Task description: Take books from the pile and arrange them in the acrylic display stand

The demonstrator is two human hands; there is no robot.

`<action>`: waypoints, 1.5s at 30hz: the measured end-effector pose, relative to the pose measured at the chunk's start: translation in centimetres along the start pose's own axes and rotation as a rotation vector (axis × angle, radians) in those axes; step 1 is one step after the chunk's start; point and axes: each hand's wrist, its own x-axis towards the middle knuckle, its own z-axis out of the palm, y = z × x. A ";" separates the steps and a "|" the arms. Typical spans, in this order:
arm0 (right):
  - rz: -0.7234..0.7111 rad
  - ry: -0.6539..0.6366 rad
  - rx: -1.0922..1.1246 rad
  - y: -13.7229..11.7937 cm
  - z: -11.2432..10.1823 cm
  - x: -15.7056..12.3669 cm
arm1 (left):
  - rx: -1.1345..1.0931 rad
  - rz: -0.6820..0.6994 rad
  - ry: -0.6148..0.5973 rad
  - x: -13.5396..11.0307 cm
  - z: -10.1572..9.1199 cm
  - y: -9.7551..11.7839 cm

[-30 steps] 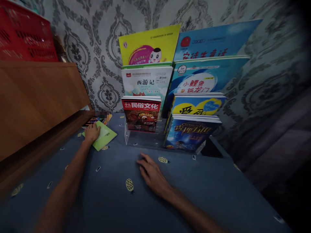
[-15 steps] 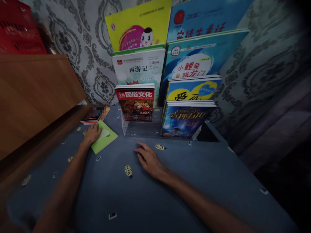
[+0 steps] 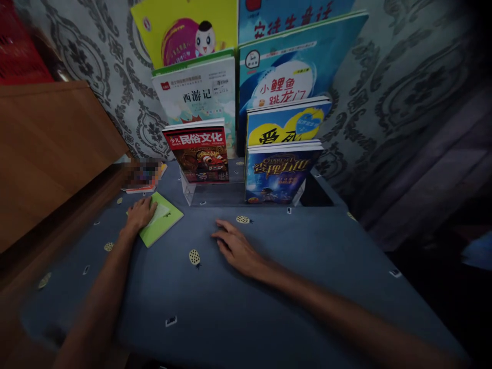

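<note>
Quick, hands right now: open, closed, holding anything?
Left hand: open, resting on the green book.
Right hand: open, palm down on the cloth, holding nothing.

2 bare hands in view: left hand (image 3: 140, 214) and right hand (image 3: 236, 248). Both arms are bare too. The left forearm (image 3: 103, 292) and right forearm (image 3: 326, 312) are uncovered from the wrist to the bottom frame edge. Arms are slim with long fingers, and the knuckles show on the right hand. The wrists look bare as well, I think. Dim light and blur on the lower left arm make small detail like nails or marks impossible to tell.
</note>
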 end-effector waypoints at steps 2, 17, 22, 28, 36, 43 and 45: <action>-0.017 -0.016 -0.006 0.3 -0.8 -1.1 | 0.012 0.000 -0.016 -0.3 -0.3 0.1; 0.052 0.185 -0.093 4.5 -8.3 -6.1 | 0.109 0.129 -0.123 -2.2 -2.1 0.3; 0.121 0.264 -0.079 5.4 -9.5 -6.9 | 0.095 0.172 -0.166 -3.3 -3.1 0.8; 0.177 0.308 -0.054 5.4 -10.0 -6.9 | 0.063 0.190 -0.329 -5.1 -5.2 3.4; 0.162 0.336 -0.040 5.4 -10.3 -6.9 | 0.070 0.330 -0.340 -7.3 -6.4 8.0; 0.171 0.355 -0.058 5.9 -10.9 -6.9 | 0.076 0.497 -0.322 -9.6 -6.3 12.2; 0.169 0.363 -0.059 5.9 -11.0 -6.9 | 0.052 0.550 -0.311 -10.4 -6.3 13.6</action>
